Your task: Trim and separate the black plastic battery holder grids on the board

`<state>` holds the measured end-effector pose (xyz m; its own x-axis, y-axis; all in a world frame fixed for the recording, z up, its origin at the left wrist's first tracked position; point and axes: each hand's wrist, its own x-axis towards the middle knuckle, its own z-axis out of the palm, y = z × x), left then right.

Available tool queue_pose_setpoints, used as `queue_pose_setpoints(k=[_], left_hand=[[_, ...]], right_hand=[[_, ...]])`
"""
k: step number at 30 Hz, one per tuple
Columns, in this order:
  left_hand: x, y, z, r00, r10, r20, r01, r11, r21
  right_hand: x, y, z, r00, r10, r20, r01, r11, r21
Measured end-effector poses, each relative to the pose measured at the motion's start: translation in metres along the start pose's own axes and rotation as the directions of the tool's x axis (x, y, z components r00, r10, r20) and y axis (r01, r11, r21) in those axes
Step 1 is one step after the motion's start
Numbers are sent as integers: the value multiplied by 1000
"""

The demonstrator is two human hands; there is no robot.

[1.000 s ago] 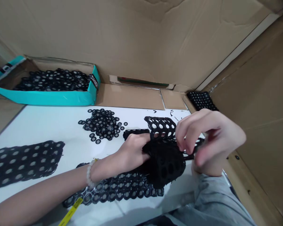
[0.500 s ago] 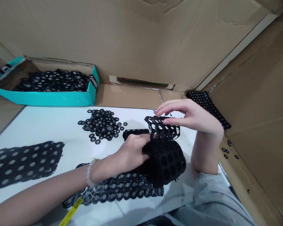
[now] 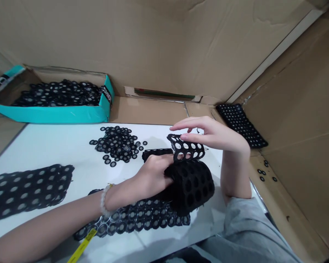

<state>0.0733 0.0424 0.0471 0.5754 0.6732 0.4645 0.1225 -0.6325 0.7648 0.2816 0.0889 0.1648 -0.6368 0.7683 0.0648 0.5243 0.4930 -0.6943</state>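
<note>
My left hand (image 3: pixel 151 175) is closed on a folded stack of black punched-out sheets (image 3: pixel 193 186), pressing it against the white table (image 3: pixel 57 146). My right hand (image 3: pixel 208 133) hovers over the top perforated sheet (image 3: pixel 186 148), thumb and fingers pinching its far edge. Under my left wrist lies a sheet still full of black rings (image 3: pixel 137 219). A loose pile of black rings (image 3: pixel 116 144) sits just beyond my hands.
A teal cardboard box (image 3: pixel 55 113) holding several black rings stands at the back left. Another ring sheet (image 3: pixel 24 190) lies at the left. More punched sheets (image 3: pixel 241 124) rest at the right by the cardboard wall. A yellow strip (image 3: pixel 82 248) lies near the front edge.
My right hand swung from the right side of the stack up and left onto the top perforated sheet. My left hand stayed on the stack.
</note>
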Motion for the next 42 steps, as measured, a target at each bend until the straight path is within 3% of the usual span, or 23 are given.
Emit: queue_pose_setpoints(k=[3, 8, 14, 18, 21, 27, 35, 40, 42], left_hand=[[1, 1, 0, 1000, -3, -3, 3, 1000, -4], [2, 2, -1, 1000, -21, 5, 21, 1000, 12], [2, 4, -2, 1000, 10, 10, -10, 1000, 9], [2, 4, -2, 1000, 14, 9, -14, 1000, -13], [1, 3, -2, 1000, 25, 0, -25, 1000, -19], [1, 2, -1, 1000, 28, -13, -28, 1000, -14], [2, 3, -2, 1000, 17, 7, -17, 1000, 8], [1, 1, -2, 1000, 8, 26, -8, 1000, 5], [0, 0, -1, 999, 35, 23, -35, 999, -6]], right_hand=[[1, 0, 3, 999, -1, 36, 1, 1000, 14], [-8, -3, -7, 1000, 0, -12, 1, 996, 85], [-15, 4, -19, 991, -137, 15, 128, 956, 264], [-6, 5, -11, 999, 22, -48, -15, 990, 137], [1, 4, -5, 997, 78, -2, -78, 994, 70], [-5, 1, -9, 999, -25, 27, 21, 990, 140], [-13, 3, -14, 1000, -10, 0, 10, 979, 203], [-18, 17, -21, 986, -164, -8, 153, 901, 406], [-14, 16, -19, 986, -162, -44, 166, 910, 380]])
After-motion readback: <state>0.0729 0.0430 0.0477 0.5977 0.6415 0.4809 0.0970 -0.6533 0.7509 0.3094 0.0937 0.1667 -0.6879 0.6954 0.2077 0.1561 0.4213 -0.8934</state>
